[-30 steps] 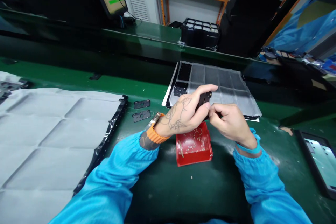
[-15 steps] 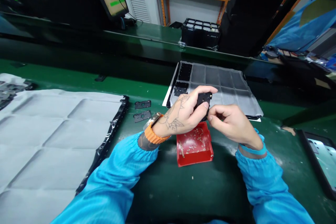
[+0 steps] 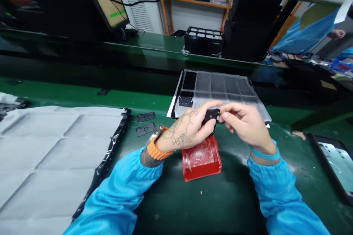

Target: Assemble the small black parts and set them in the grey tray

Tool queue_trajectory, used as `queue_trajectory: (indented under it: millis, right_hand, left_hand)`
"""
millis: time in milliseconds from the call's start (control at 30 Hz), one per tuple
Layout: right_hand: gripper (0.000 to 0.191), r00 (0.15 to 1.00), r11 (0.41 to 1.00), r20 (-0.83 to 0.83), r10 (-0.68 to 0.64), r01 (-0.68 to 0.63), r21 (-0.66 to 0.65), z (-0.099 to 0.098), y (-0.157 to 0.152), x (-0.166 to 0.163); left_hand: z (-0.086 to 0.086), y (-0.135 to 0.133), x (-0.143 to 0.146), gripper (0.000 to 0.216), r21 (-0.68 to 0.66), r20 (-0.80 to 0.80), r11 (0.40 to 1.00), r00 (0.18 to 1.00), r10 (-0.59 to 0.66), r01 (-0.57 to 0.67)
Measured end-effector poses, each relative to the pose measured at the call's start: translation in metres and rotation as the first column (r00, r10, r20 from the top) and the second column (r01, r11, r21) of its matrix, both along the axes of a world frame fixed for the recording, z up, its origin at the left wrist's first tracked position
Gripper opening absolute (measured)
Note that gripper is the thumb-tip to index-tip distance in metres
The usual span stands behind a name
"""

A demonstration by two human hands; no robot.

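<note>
My left hand (image 3: 190, 126) grips a small black plastic part (image 3: 211, 115) between thumb and fingers. At the part's upper right edge, my right hand (image 3: 245, 123) is closed in a pinch; whatever lies between its fingertips is too small to make out. Below both hands sits a red bin (image 3: 202, 170) with many tiny pale pieces scattered in it. Two flat black plates with cut-outs, an upper plate (image 3: 146, 116) and a lower plate (image 3: 145, 129), lie on the green bench left of my wrist.
A tray (image 3: 228, 84) under a translucent sheet lies beyond my hands, with black parts on its left side. A large white-covered tray (image 3: 74, 147) fills the left. A dark frame (image 3: 331, 165) lies at right. A monitor (image 3: 107, 0) stands behind; another person's hand (image 3: 336, 34) shows far right.
My right hand has moved up from the black part's lower edge to its upper right edge. The part has tilted flatter in my left hand. The whole view has shifted slightly.
</note>
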State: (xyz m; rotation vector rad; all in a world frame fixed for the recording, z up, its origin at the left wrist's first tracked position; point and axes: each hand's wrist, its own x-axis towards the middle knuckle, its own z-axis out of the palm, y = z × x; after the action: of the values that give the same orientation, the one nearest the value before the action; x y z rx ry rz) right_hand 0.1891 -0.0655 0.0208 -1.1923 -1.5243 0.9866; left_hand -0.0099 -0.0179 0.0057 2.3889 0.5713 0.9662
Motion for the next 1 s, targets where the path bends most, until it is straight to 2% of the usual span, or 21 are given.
queue_trajectory:
  millis: [267,500,667,800,900,1000]
  right_hand:
    - [0.013,0.998,0.998,0.066,0.02,-0.016,-0.058,0.0,0.002,0.0]
    - [0.01,0.995,0.997,0.06,-0.08,0.08,-0.001,-0.007,0.005,-0.009]
    - [0.006,0.993,0.993,-0.001,-0.122,0.122,-0.001,-0.011,0.005,-0.016]
    - [0.005,0.99,0.99,-0.012,-0.138,0.138,-0.002,-0.015,0.005,-0.016]
    - [0.004,0.995,0.995,-0.01,-0.095,0.095,-0.015,-0.011,0.004,-0.013]
    - [0.006,0.999,0.997,-0.045,0.004,-0.008,-0.072,-0.002,0.002,-0.009]
  left_hand:
    - [0.002,-0.01,0.001,0.051,0.113,-0.213,0.992,0.974,0.074,-0.051]
    - [-0.006,-0.011,0.001,0.056,0.243,-0.214,0.968,0.97,0.119,-0.065]
    - [-0.005,-0.013,0.003,0.055,0.225,-0.175,0.971,0.978,0.117,-0.075]
    - [-0.003,-0.013,0.003,0.055,0.149,-0.176,0.985,0.977,0.117,-0.091]
    - [-0.001,-0.011,0.002,0.054,0.083,-0.157,0.993,0.983,0.093,-0.08]
    - [0.002,-0.008,-0.002,0.052,0.012,-0.106,0.999,0.993,0.051,-0.05]
